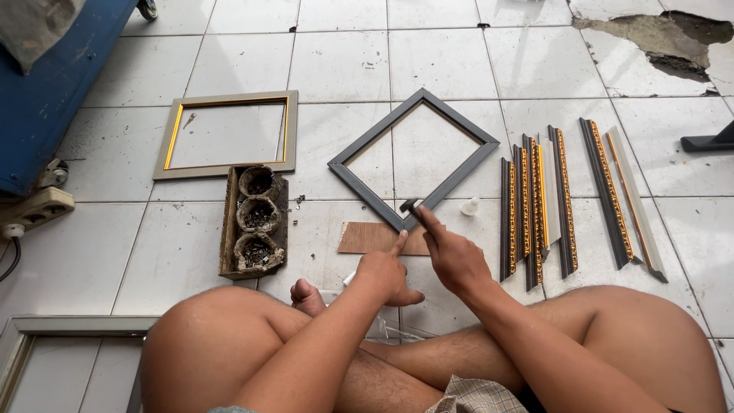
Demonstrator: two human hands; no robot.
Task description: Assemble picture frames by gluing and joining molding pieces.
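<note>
step: we're nailing the near corner of the dark grey frame [414, 159] over a plywood scrap [367, 239]
right hand [453, 256]: gripping a small hammer [410, 206]
left hand [386, 271]: fingers curled, steadying the corner; can't tell if a nail's pinched
next: we're guessing a square, light tap

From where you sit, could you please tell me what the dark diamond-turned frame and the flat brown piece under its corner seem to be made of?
Dark frame: probably painted or wrapped wood or plastic moulding; matte grey, mitred corners. Brown piece: likely thin plywood or hardboard; flat, dull, bare brown face.

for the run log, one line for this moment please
right hand: holds small hammer over dark frame corner | left hand: steadies that corner | frame on wood board
</note>
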